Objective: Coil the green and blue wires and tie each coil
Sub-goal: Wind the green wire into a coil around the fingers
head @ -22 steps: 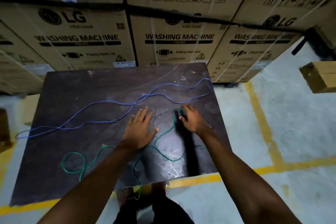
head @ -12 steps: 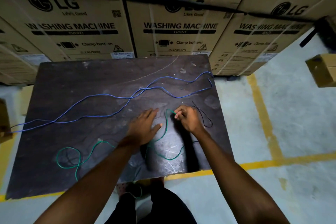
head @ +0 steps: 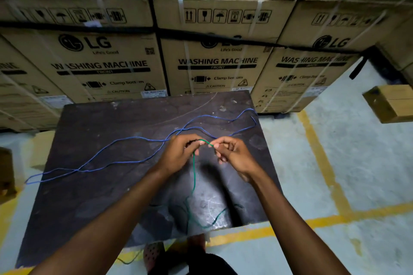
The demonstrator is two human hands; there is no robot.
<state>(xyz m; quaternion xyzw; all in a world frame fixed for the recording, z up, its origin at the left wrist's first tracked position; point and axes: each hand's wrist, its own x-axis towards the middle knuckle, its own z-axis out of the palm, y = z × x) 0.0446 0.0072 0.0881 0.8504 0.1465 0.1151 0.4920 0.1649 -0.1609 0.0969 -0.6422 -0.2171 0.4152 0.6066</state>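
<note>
Here, left hand & right hand pinch green wire, blue wire loose on table, boxes behind.

A warehouse or appliance storeroom is shown. Large cardboard cartons printed "LG" and "WASHING MACHINE FRONT" are stacked in at least two tiers along the far side, bound with white straps and marked with handling symbols and a "Clamp bottom" caution. A bare concrete floor is marked with painted yellow lines. A dark, scuffed worktop is set just in front of the cartons, and a smaller brown box is seen at the right edge.
</note>
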